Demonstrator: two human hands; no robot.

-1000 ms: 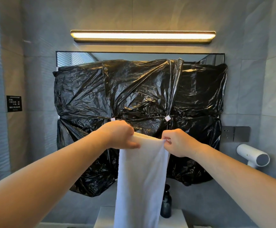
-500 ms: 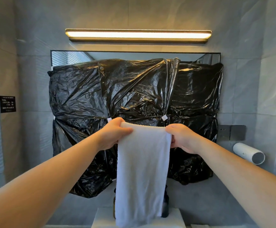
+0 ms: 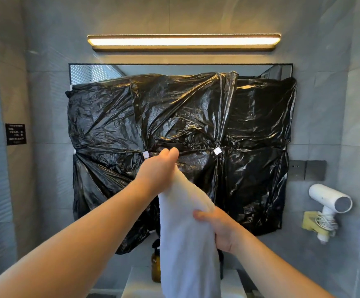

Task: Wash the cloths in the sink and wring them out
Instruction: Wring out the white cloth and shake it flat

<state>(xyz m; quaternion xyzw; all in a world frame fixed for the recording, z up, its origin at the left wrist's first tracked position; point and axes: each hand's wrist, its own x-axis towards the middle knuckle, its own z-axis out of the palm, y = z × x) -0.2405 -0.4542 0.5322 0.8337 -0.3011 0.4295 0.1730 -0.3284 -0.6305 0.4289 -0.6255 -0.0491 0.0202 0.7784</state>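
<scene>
We have the long white terry cloth (image 3: 187, 237) hanging straight down from the middle of our view to the 6 o'clock edge, gathered into a loose column, not spread flat. Our left hand (image 3: 158, 171) pinches its top end near the centre, in front of the crinkled black plastic sheeting (image 3: 196, 117) taped over the mirror. Our right hand (image 3: 221, 227), at 5 o'clock from the left, has its fingers curled round the cloth partway down. We judge this to be the gathering step that leads into wringing, though we cannot tell whether the cloth is wet. Next we would lower it over the white basin rim (image 3: 135, 286) at 6 o'clock, tighten both grips and twist in opposite directions. An amber glass bottle (image 3: 156, 264) stands just at the cloth's 9 o'clock side, so the swinging tail needs care.
</scene>
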